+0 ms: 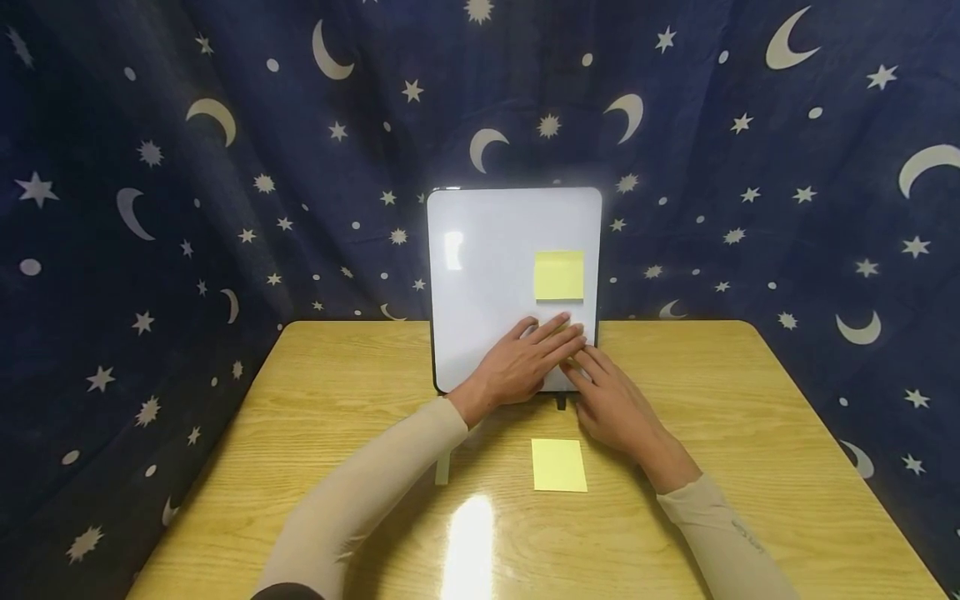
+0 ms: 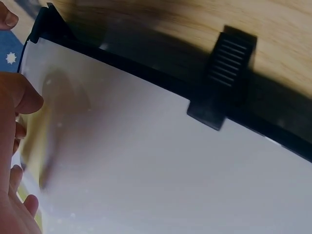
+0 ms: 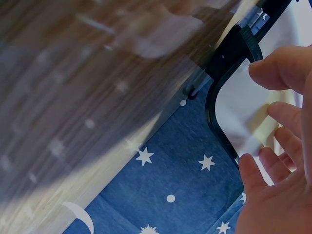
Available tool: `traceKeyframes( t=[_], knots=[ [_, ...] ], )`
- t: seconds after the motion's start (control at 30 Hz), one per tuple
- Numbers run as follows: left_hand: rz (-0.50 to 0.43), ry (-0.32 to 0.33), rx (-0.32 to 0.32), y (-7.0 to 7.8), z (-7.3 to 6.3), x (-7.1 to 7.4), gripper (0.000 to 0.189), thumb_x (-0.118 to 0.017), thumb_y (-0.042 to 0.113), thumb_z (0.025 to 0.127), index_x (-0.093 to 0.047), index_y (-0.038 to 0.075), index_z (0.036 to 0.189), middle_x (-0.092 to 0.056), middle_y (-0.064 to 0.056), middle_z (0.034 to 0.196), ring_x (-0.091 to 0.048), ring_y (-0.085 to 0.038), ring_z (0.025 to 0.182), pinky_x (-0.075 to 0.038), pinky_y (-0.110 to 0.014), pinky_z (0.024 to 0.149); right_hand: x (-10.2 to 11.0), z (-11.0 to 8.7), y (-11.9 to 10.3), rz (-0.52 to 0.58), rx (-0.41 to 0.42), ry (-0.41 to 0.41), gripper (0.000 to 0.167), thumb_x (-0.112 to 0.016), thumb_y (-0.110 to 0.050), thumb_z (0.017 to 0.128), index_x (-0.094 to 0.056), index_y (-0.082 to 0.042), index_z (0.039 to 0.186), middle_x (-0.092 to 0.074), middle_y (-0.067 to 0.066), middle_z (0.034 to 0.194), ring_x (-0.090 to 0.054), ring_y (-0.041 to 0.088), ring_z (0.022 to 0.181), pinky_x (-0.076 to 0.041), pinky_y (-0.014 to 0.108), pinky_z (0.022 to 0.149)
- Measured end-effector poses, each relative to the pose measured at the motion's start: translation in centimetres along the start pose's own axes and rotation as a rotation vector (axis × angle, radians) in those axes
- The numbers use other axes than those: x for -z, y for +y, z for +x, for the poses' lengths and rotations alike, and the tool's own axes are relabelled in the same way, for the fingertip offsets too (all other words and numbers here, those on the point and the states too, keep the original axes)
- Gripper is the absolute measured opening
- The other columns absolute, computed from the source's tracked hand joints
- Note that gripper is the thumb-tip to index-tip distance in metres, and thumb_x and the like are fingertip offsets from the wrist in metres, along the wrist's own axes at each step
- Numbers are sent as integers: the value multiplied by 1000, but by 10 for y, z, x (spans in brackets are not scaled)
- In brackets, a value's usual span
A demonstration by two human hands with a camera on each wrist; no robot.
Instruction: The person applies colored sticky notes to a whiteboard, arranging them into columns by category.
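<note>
A whiteboard (image 1: 487,283) with a black frame stands upright at the far side of the table. One yellow sticky note (image 1: 558,277) is on its right half. Below that note, my left hand (image 1: 521,364) lies against the board with its fingers extended up and to the right. Beside it, my right hand (image 1: 615,404) reaches to the board's lower right corner, fingertips close to the left fingers. Both wrist views show a blurred yellow patch (image 2: 36,141) near the fingers; whether it is a note or a reflection, I cannot tell.
Another yellow sticky note (image 1: 559,467) lies on the wooden table (image 1: 675,367) before the board. A yellow strip (image 1: 442,469) shows partly behind my left forearm. Black clips (image 2: 226,63) grip the board's lower edge. A dark blue star-and-moon curtain (image 1: 675,208) hangs behind.
</note>
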State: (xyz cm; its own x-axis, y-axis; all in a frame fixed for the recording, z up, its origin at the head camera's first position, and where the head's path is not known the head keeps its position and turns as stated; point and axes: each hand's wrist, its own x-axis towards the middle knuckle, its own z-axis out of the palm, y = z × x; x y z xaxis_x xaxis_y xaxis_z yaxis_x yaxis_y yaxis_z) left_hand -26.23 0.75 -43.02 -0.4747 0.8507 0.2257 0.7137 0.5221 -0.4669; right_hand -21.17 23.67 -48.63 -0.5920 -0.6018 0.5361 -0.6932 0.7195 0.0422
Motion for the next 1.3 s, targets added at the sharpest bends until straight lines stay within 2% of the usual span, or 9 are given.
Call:
traceKeyframes(
  t=[0.5,0.7,1.03,1.3],
  knots=[
    [0,-4,6,4,5,-2,85,-65,33,101,-19,21,172,-17,4,178,-10,-19,165,-27,-47,127,-1,0,0,-3,17,9,72,-77,-4,81,-56,2,150,-43,23,162,-40,45,148,-37,60,119],
    [-13,16,14,6,4,-2,83,-63,32,101,-22,21,171,-18,3,177,-11,-19,164,-27,-47,127,0,0,0,-3,16,13,72,-77,-4,80,-58,2,149,-46,21,160,-42,44,146,-36,57,121],
    [-76,51,37,5,-3,2,81,-65,30,99,-26,21,170,-22,1,177,-9,-20,165,-28,-49,125,0,3,-1,0,35,48,70,-77,-5,80,-59,3,147,-51,23,155,-46,44,143,-36,55,121],
    [-116,100,82,2,-10,5,75,-60,30,99,-33,20,167,-31,2,173,-17,-20,163,-32,-48,119,-1,4,-1,1,41,94,66,-78,-6,79,-63,3,143,-56,24,149,-49,45,139,-39,57,118]
  ],
)
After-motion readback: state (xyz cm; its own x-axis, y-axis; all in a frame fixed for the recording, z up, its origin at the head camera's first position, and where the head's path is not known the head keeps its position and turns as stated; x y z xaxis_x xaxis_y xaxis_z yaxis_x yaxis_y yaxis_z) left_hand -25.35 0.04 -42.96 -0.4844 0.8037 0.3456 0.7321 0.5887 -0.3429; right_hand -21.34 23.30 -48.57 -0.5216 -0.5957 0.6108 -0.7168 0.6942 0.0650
